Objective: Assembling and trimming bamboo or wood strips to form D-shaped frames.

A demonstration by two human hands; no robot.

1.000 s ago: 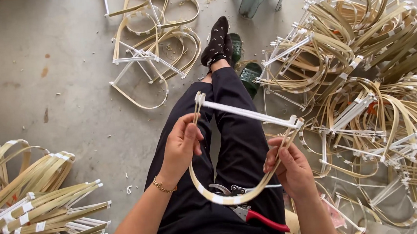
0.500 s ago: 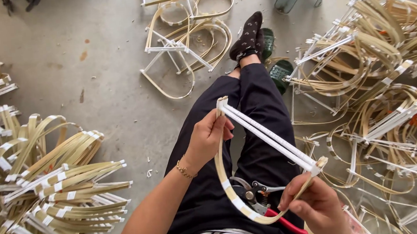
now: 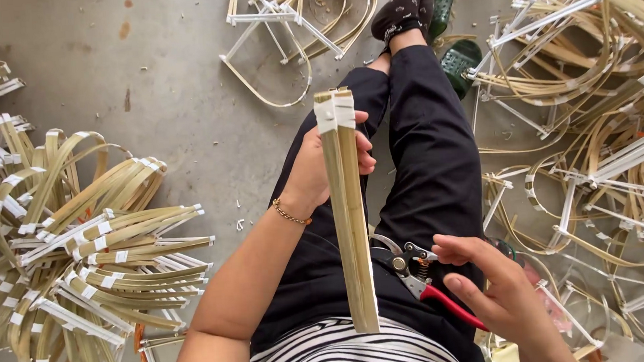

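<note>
Two big heaps of bent bamboo frames: right heap (image 3: 601, 112) runs off the right and far edges, left heap (image 3: 73, 248) is cut by the left edge; too tangled to count. One smaller cluster (image 3: 290, 26) lies far centre, maybe three or four frames, top cropped. Bare concrete floor (image 3: 175, 86) between left heap and legs is the only open room. Two legs in black trousers (image 3: 425, 160) stretch away; one socked foot, two green sandals (image 3: 455, 46) beside it. Left hand (image 3: 321, 166) is closed around one taped bamboo frame (image 3: 350, 216), seen edge-on, upright over the lap, shape hidden. Right hand (image 3: 492, 290), fingers loosely curled, rests on one red-handled pruner (image 3: 425, 279) in the lap; actual grasp cannot be told. One bracelet (image 3: 290, 214) on left wrist.
</note>
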